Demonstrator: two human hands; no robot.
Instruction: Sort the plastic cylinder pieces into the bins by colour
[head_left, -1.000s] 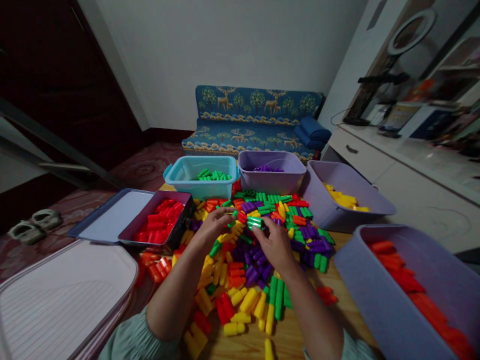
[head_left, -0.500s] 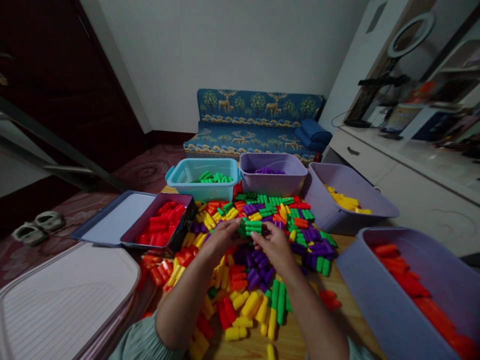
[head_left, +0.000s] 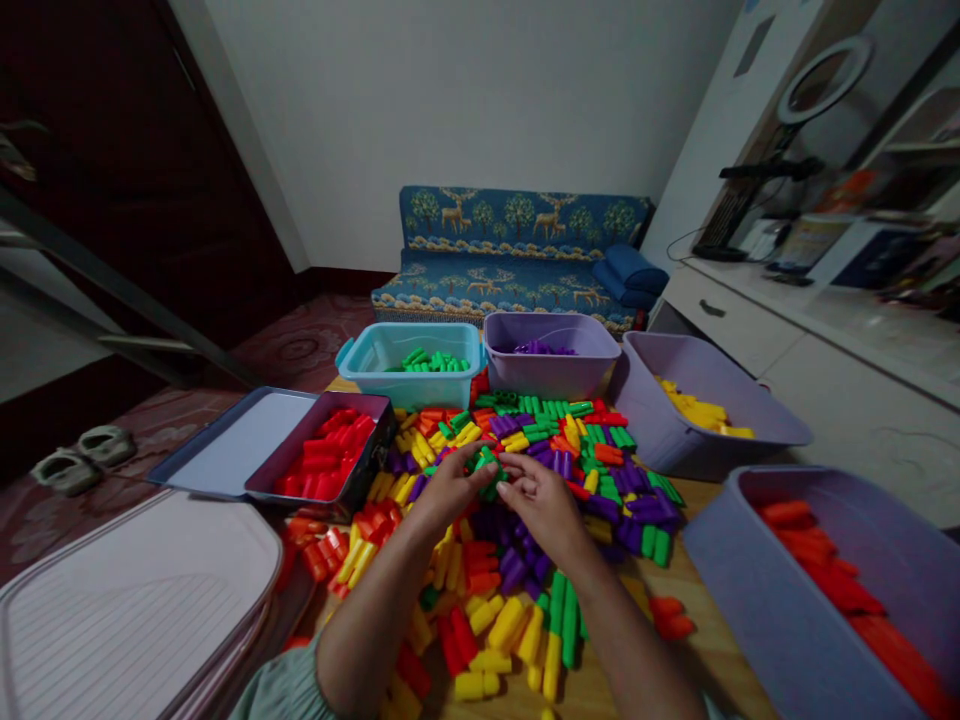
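Observation:
Green plastic pieces [head_left: 486, 466] are between my two hands, above the middle of a heap of red, orange, yellow, green and purple pieces. My left hand [head_left: 456, 484] has its fingers closed on them from the left. From the right, my right hand [head_left: 538, 492] touches them with bent fingers and thumb. Purple pieces [head_left: 517, 556] lie just below the hands. Longer green pieces [head_left: 562, 610] and yellow pieces [head_left: 510, 622] are nearer the front of the wooden table [head_left: 724, 600].
A turquoise bin [head_left: 409, 387] holds green pieces. Purple bins hold purple [head_left: 551, 374], yellow [head_left: 675, 445] and red-orange pieces [head_left: 757, 590]. Left are an open case [head_left: 259, 482] with red pieces and a pale panel [head_left: 135, 590]. Behind is a blue sofa [head_left: 517, 260].
My hands have come closer together around the green pieces, which now show less and are turned differently. The whole view has shifted slightly.

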